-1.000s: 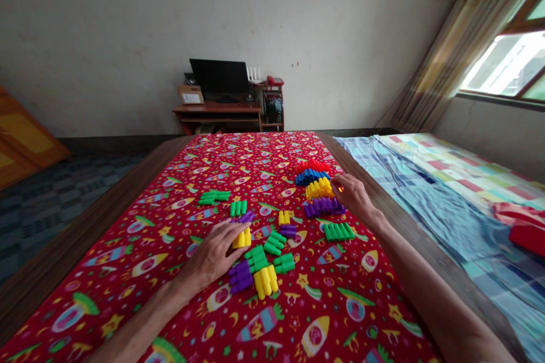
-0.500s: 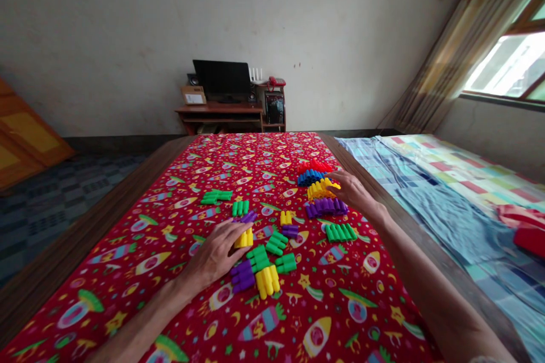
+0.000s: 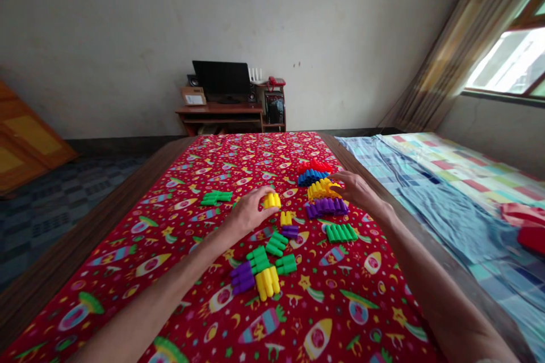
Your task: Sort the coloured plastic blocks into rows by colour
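Between the thumb and fingers of my left hand [image 3: 251,209] is a yellow toy block [image 3: 271,200] made of joined tubes, held above the cloth. My right hand [image 3: 360,191] is at the right end of a row of yellow blocks [image 3: 320,188], its thumb and fingers closed around the end one. A blue row [image 3: 313,177] and a red row [image 3: 315,166] lie beyond it, a purple row [image 3: 327,208] and a green row [image 3: 342,232] nearer. Loose between my arms are a small yellow block [image 3: 286,218], a purple block [image 3: 290,231] and several green blocks [image 3: 276,244].
The red patterned cloth [image 3: 323,300] covers a wood-edged table. Nearer blocks include a purple one [image 3: 242,278] and a yellow one [image 3: 268,283]; green blocks [image 3: 216,198] lie farther left. A bed [image 3: 451,204] adjoins on the right. A monitor [image 3: 222,80] stands on a desk behind.
My left hand has moved right and away from me, carrying the yellow block off the cloth toward the rows. My right hand has stayed nearly in place at the yellow row.
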The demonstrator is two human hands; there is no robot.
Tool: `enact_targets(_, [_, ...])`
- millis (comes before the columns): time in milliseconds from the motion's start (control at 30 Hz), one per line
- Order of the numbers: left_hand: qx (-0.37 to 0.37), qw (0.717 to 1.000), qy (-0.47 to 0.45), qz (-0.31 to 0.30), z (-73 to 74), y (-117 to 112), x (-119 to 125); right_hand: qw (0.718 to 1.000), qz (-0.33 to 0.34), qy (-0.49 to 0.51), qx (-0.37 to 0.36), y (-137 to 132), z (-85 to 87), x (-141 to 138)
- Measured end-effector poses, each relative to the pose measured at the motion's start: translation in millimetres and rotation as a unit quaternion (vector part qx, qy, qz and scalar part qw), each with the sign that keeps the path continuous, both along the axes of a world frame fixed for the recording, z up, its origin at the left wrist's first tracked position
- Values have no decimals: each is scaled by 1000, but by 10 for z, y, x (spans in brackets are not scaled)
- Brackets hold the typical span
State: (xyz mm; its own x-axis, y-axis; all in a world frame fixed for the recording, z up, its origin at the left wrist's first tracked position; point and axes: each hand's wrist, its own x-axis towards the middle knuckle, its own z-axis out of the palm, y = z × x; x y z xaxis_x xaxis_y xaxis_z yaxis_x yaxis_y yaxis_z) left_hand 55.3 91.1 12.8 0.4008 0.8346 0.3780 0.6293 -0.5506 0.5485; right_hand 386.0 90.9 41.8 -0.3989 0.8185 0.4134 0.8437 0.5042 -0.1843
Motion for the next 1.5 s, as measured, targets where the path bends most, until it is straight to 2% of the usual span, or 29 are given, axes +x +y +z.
enact_targets(67, [-33,999,-5,-21,-4,196,244,999,-2,30,27,-57,56,-3])
enact_targets(200, [-41,998,-15,-38,-81,466,581,996,6,62,69,-98,126,13])
enact_targets(433, [-63,996,-44,-42,-232,591,785,993,-16,88,72,8,-1,8])
enact_targets(600, [-79,993,-70,-50,-324,639,922,995,11,76,61,66,-124,-29])
enact_targets(833, [-91,989,-101,-63,-366,616,932,999,21,34,0,81,-139,-29])
enact_targets(1133, [-105,983,-138,-52,-412,629,892,998,9,56,3,59,-133,-40])
enact_targets(1500, [-83,989,-64,-100,-354,662,874,1000,-3,25,2,29,-109,-52])
